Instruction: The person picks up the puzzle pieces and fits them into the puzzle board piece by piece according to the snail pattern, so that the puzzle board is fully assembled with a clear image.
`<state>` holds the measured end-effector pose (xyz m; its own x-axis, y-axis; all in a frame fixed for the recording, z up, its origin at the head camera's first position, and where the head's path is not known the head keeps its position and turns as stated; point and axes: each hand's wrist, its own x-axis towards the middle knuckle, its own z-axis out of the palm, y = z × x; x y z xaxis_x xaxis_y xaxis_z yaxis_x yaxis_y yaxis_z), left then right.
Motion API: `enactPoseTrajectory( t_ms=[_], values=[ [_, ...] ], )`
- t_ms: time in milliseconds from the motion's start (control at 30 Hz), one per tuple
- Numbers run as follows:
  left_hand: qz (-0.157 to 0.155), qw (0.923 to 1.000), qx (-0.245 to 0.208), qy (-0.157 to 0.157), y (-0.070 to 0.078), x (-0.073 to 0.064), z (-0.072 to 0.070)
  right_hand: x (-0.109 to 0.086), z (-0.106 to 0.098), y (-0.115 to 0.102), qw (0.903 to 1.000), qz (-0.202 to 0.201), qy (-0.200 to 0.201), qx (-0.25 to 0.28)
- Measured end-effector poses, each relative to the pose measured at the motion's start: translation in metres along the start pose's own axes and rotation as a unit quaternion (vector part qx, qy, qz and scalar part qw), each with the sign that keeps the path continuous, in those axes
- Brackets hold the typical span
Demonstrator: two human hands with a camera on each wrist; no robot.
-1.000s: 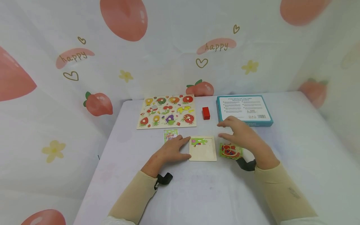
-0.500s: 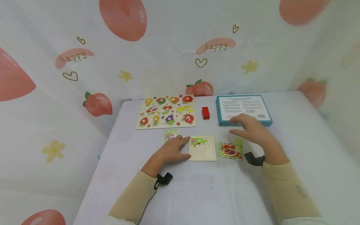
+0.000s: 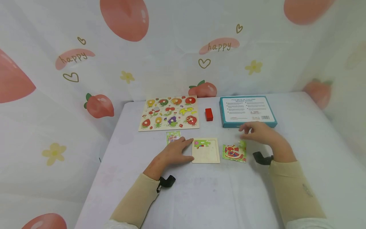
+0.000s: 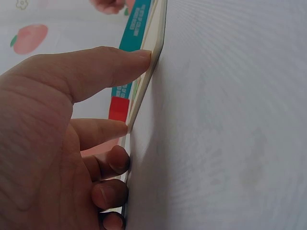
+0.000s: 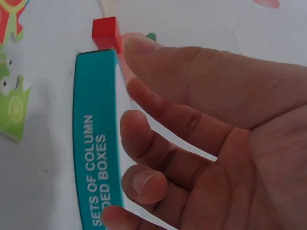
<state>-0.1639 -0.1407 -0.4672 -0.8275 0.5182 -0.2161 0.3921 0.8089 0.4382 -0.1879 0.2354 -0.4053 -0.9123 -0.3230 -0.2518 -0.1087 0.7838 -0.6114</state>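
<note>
The thumb and index finger of my left hand point(image 3: 171, 153) touch the left edge of a square wooden puzzle tray point(image 3: 206, 156). In the left wrist view, their tips meet the tray's edge point(image 4: 144, 86) and the other fingers are bent. Green puzzle pieces point(image 3: 201, 143) lie along the tray's upper left. My right hand point(image 3: 260, 133) hovers with loosely curled fingers, holding nothing. Its fingertips are close to the upper right of a red-and-green snail puzzle picture point(image 3: 234, 152), right of the tray. In the right wrist view, a green puzzle piece with eyes point(image 5: 13, 112) shows at left.
A small picture card point(image 3: 172, 136) lies partly behind my left hand. Farther back are a fruit peg puzzle board point(image 3: 142, 122), a red block point(image 3: 209, 114) and a blue-edged box point(image 3: 248, 109). A patterned cloth point(image 3: 171, 63) hangs behind the table.
My right hand has moved right from beside the tray, then lowered toward the snail pieces, its fingers drawing closer together. My left hand has stayed at the tray's edge.
</note>
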Motion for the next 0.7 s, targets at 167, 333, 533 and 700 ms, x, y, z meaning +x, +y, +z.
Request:
enactPoseTrajectory(
  t_ms=[167, 333, 533, 700],
  values=[
    [-0.001, 1.0, -0.003, -0.001, 0.001, -0.001, 0.0, 0.004, 0.001, 0.015, 0.9989, 0.013, -0.038, 0.022],
    [-0.002, 1.0, 0.0, 0.001, 0.002, -0.002, -0.001, 0.008, 0.004, 0.023, 0.9952, 0.034, -0.082, 0.04],
    [-0.001, 1.0, -0.005, -0.001, 0.003, -0.002, -0.002, 0.01, 0.012, 0.025, 0.9925, 0.066, -0.099, 0.027],
    [-0.003, 1.0, -0.006, -0.002, 0.003, -0.002, -0.002, 0.011, 0.017, 0.02, 0.9928, 0.078, -0.091, 0.008]
  ],
)
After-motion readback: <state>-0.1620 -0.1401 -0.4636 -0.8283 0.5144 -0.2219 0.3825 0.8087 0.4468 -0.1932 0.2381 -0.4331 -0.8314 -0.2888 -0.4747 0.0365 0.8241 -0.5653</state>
